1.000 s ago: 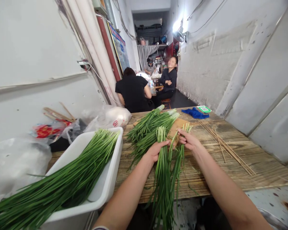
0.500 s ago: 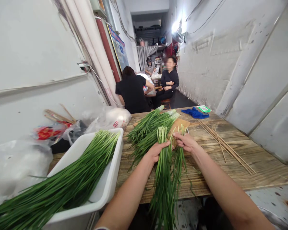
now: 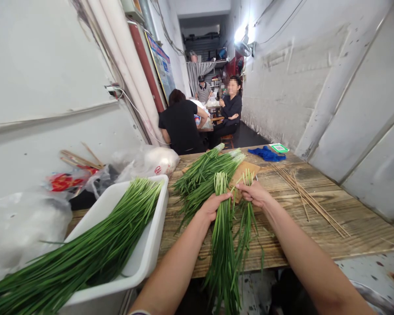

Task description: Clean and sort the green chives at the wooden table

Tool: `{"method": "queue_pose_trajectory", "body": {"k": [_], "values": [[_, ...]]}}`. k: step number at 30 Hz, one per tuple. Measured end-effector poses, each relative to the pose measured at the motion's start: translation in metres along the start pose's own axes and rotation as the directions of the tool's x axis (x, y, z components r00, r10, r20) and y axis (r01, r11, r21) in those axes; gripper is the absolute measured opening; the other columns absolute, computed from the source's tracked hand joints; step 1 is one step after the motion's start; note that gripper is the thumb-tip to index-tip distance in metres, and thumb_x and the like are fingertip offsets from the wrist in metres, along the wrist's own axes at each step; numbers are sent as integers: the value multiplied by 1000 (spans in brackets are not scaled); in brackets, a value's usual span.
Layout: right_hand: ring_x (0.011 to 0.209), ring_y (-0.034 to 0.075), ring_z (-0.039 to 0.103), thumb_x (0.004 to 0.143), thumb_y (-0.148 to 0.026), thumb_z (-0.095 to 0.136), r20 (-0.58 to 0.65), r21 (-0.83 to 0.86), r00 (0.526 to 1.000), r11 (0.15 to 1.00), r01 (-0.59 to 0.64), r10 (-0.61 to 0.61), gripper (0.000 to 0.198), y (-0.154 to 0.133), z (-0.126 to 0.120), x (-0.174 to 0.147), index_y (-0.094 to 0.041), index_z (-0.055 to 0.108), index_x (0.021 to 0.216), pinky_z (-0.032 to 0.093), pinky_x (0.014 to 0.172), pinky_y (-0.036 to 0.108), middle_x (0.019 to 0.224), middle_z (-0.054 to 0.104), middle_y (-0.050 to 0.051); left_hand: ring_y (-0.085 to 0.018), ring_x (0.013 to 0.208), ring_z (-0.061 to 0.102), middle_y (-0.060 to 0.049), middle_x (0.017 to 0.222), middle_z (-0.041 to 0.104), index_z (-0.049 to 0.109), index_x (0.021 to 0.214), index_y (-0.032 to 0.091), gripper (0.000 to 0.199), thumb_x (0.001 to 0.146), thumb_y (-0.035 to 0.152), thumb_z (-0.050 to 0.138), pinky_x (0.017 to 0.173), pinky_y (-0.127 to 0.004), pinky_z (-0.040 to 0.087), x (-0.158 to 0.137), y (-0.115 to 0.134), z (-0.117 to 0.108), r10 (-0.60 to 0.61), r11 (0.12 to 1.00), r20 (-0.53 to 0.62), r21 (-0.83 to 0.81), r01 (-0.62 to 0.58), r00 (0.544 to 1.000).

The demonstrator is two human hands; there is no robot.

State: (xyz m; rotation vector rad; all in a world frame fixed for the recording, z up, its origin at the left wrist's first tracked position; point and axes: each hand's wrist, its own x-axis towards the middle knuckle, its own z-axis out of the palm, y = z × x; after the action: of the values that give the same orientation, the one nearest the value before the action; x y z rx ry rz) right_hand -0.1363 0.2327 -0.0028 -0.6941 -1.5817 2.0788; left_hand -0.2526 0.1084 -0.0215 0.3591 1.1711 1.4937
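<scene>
Through the head camera I count two bare hands: my left hand (image 3: 213,206) is closed around the larger bunch (image 3: 222,245) of long green stalks, and my right hand (image 3: 254,193) grips a smaller bunch (image 3: 246,223), thumb and forefinger pinching near its top. Both bunches hang, pale ends up, over the near edge of one wooden table (image 3: 302,240). Just beyond I make out two bundles, one here (image 3: 203,162) and a nearer one (image 3: 221,175), beside one brown sheet (image 3: 252,168). To the right lie several thin sticks (image 3: 310,201), overlapping too much to count, one blue cloth (image 3: 266,153) and one green-edged card (image 3: 279,148) bearing a QR code. On the left, one white tub (image 3: 164,192) holds a heap of loose stalks (image 3: 111,232); behind it, one plastic bag (image 3: 151,159) carries a red mark I can't read. Farther back are three people (image 3: 180,124) and one wall poster (image 3: 160,61), its print too small for me.
</scene>
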Motion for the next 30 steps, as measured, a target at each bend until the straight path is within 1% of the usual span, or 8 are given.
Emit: {"method": "queue_pose_trajectory", "body": {"k": [5,9,13,18,21,24,26,30], "values": [[32,-1,25,56,-28,83,58,36,997,998,-49,47,38,1,-8,5,-16,46,58,16,29,13,40,38,-10,-10,54,59,-5,65,65,66,72,7,20,66,21,77,55,-22,49,5,-3,-4,94,996,17,3,-94,995],[32,-2,23,62,-20,79,64,179,994,979,-97,87,32,-2,-23,13,-15,48,61,18,28,11,49,48,-7,-9,51,56,-4,62,62,65,71,7,24,64,26,79,52,-21,48,6,-3,-9,89,995,45,41,-91,995],[32,-2,22,71,-14,72,-32,345,993,934,-94,111,28,-10,-42,19,-16,46,63,18,26,9,51,48,-7,-9,51,57,-4,62,61,65,70,7,25,67,28,77,52,-21,48,6,-1,-12,68,997,82,36,-71,994],[30,-1,22,81,-13,62,-276,431,959,900,65,63,28,-19,-64,21,-18,41,63,19,24,8,48,46,-7,-9,49,56,-3,62,61,64,70,8,18,70,22,74,49,-21,48,5,2,-11,54,999,33,4,-54,998],[31,-1,23,79,-17,66,-300,352,953,933,76,35,26,-21,-67,18,-17,44,64,19,25,9,53,54,-4,-9,47,55,-2,61,60,63,71,8,15,70,20,73,46,-21,47,4,5,-10,43,999,30,-26,-43,999],[32,-1,23,71,-30,75,-159,205,986,978,-20,54,33,-21,-58,12,-16,47,61,17,26,12,56,59,0,-9,49,56,-2,64,61,62,74,9,15,70,18,72,49,-21,48,2,6,-10,32,999,24,-39,-31,999],[33,-1,23,65,-38,79,-52,106,999,994,-9,15,36,-19,-47,6,-15,51,62,15,27,14,56,57,-1,-8,49,56,-2,63,60,62,74,9,16,70,19,73,49,-21,47,2,6,-11,26,999,33,-22,-25,999],[33,2,23,61,-38,78,-22,-173,995,980,94,-99,40,-15,-27,0,-14,67,90,14,32,18,45,44,-9,-8,48,54,-1,60,57,60,72,10,19,68,21,75,47,-19,43,0,6,-11,19,999,85,31,-22,996]]}}
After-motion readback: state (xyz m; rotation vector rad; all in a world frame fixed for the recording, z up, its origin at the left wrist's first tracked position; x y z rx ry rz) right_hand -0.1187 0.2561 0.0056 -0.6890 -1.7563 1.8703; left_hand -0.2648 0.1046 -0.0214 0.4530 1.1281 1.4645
